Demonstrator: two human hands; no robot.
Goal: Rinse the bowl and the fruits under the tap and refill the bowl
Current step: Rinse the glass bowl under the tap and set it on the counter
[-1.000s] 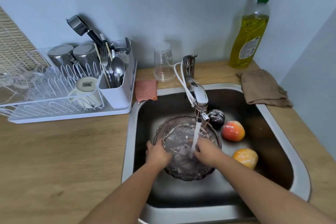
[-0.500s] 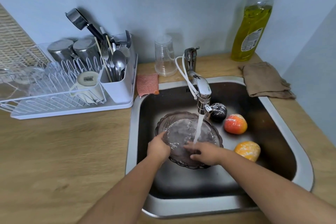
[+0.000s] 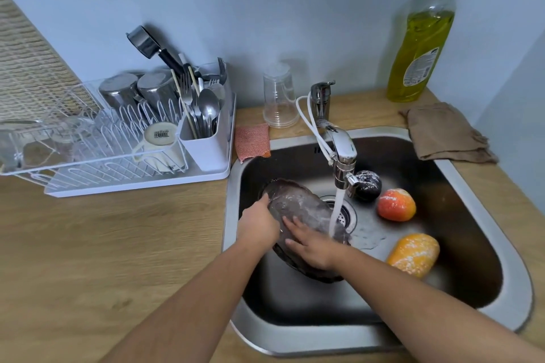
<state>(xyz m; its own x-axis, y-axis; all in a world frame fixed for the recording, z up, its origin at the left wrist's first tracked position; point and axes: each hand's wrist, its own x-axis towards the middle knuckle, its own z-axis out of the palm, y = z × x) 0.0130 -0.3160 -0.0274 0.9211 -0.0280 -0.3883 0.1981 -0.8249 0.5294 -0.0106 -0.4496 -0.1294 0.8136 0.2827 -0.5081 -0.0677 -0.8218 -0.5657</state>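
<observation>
Sink (image 3: 295,339) work, bowl rinse underway: glass bowl (image 3: 295,203) is tilted on edge, just left of the running tap (image 3: 342,150). Left hand (image 3: 258,225) grips its rim; right hand (image 3: 312,247) lies flat inside, fingers spread. Orange fruit (image 3: 414,255), red fruit (image 3: 396,205) and dark fruit (image 3: 368,186) lie on the sink floor, likely unrinsed. Refill pending. Dish rack (image 3: 132,186), soap bottle (image 3: 418,47) and cloth (image 3: 445,132) on the counter (image 3: 118,244) obstruct nothing.

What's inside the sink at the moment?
A tilted bowl, gripped by the left hand, right hand flat inside it; running water; the drain; a dark fruit, a red fruit and an orange fruit. The sink floor under the bowl is hidden.
</observation>
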